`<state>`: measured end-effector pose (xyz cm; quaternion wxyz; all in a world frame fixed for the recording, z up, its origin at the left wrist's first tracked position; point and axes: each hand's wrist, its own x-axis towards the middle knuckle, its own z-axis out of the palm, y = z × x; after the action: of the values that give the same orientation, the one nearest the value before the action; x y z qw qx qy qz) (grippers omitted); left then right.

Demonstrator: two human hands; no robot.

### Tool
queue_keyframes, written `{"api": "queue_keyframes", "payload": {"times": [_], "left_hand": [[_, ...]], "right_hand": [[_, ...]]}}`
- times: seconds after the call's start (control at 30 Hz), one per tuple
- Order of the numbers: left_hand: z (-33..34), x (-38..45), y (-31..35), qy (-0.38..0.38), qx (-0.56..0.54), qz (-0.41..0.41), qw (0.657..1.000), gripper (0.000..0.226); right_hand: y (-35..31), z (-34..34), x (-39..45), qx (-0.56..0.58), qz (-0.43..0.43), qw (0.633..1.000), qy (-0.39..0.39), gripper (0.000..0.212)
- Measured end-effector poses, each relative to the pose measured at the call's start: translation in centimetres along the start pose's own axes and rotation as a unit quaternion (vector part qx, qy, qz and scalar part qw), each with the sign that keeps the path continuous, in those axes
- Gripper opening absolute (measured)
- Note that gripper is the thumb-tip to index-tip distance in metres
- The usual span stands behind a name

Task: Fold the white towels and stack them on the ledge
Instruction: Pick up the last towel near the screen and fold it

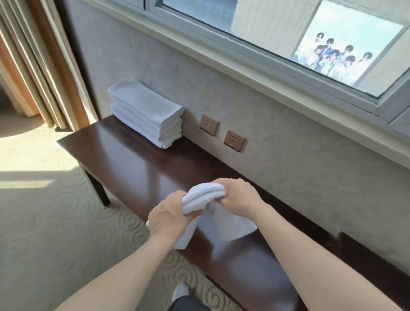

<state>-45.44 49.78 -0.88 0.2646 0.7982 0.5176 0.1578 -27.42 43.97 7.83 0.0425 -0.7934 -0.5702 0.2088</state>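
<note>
A white towel is bunched in a thick fold between both my hands above the dark wooden ledge. My left hand grips its left end and my right hand grips its right end. The towel's loose ends hang down below my hands onto the ledge. A stack of folded white towels sits at the far left end of the ledge, against the wall.
Two wall sockets are set in the wall just right of the stack. A window with a picture leaning in it runs above. Curtains hang at the left. Patterned carpet lies below the ledge.
</note>
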Motion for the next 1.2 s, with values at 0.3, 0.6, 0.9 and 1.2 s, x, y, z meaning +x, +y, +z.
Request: {"api": "queue_keyframes", "payload": {"times": [0.3, 0.6, 0.9, 1.2], "left_hand": [[-7.6, 15.5, -5.0, -0.100, 0.202, 0.085, 0.970, 0.055], [-14.3, 30.8, -5.4, -0.099, 0.317, 0.220, 0.917, 0.067], [-18.8, 43.0, -5.0, -0.100, 0.284, 0.265, 0.916, 0.075], [-22.7, 56.9, -7.9, -0.091, 0.248, 0.338, 0.903, 0.069]], "right_hand": [[-1.6, -1.0, 14.4, 0.021, -0.043, 0.998, -0.045, 0.025], [-2.9, -6.6, 26.5, 0.085, -0.064, 0.991, -0.077, 0.034], [-5.4, -13.4, 34.0, 0.099, -0.079, 0.992, -0.017, 0.038], [-10.5, -18.3, 41.8, 0.101, -0.017, 0.993, 0.057, 0.043]]}}
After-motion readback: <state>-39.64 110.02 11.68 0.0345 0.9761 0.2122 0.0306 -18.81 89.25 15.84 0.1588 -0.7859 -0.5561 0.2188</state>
